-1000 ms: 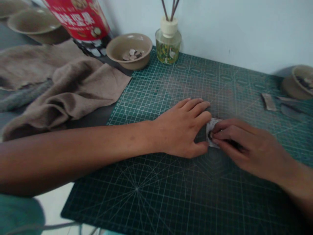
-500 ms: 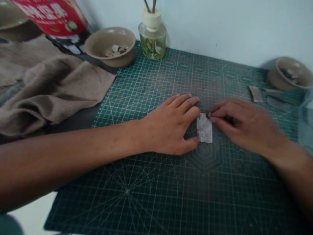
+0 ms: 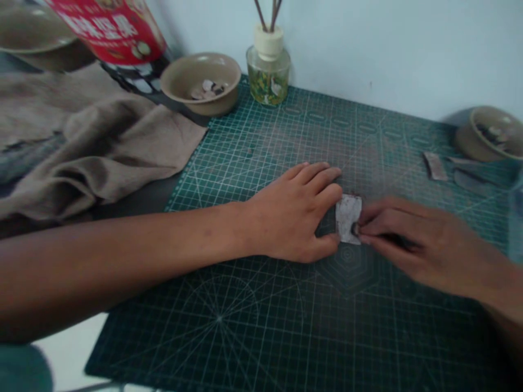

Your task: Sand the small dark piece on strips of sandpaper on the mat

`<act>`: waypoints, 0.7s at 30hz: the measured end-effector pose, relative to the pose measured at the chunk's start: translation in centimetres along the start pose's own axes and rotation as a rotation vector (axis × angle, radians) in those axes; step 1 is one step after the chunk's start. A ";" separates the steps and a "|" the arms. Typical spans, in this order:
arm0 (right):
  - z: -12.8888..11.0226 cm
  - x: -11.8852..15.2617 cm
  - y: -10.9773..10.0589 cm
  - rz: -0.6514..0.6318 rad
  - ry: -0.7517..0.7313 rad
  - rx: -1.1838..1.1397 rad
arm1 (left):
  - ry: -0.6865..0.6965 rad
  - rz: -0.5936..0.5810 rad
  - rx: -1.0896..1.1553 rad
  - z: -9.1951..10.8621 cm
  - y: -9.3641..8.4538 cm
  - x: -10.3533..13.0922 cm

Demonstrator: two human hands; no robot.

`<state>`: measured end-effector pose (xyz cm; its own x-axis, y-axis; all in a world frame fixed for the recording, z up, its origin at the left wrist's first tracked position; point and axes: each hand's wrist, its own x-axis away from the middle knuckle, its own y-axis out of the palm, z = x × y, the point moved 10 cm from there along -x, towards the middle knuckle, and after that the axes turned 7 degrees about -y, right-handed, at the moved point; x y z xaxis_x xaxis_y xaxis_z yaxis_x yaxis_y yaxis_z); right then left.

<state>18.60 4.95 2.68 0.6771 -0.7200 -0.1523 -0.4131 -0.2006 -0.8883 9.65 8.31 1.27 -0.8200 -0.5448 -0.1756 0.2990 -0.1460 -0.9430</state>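
Note:
A small whitish rectangular piece (image 3: pixel 348 216) lies flat on the green cutting mat (image 3: pixel 261 321). My left hand (image 3: pixel 296 212) rests on the mat with its fingers apart, the index fingertip and thumb touching the left edge of the piece. My right hand (image 3: pixel 412 239) is at the right side, fingers pinched on a small dark object (image 3: pixel 355 228) that meets the lower right part of the piece. What exactly this object is, I cannot make out.
Behind are a bowl of small pieces (image 3: pixel 220 103), a glass diffuser (image 3: pixel 267 76) and a red-labelled container (image 3: pixel 118 32). A brown cloth (image 3: pixel 134 141) lies left. Scraps (image 3: pixel 435 166) sit near another bowl (image 3: pixel 466 139) at the right.
My right hand has moved down along the right side of the piece, from its top corner to near its bottom corner. The whole view has shifted slightly. My left hand stays beside the piece.

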 end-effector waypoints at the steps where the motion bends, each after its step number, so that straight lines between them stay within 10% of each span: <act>1: -0.4 -0.1 0.1 0.015 -0.017 -0.014 | 0.001 0.000 0.002 0.0 0.0 0.0; 21: 0.8 -0.4 -0.4 0.018 0.059 0.129 | -0.001 0.006 0.005 0.0 0.0 0.0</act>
<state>18.97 5.83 2.78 0.6318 -0.7613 -0.1459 -0.3405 -0.1035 -0.9345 9.66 8.28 1.32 -0.8174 -0.5469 -0.1812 0.3067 -0.1467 -0.9404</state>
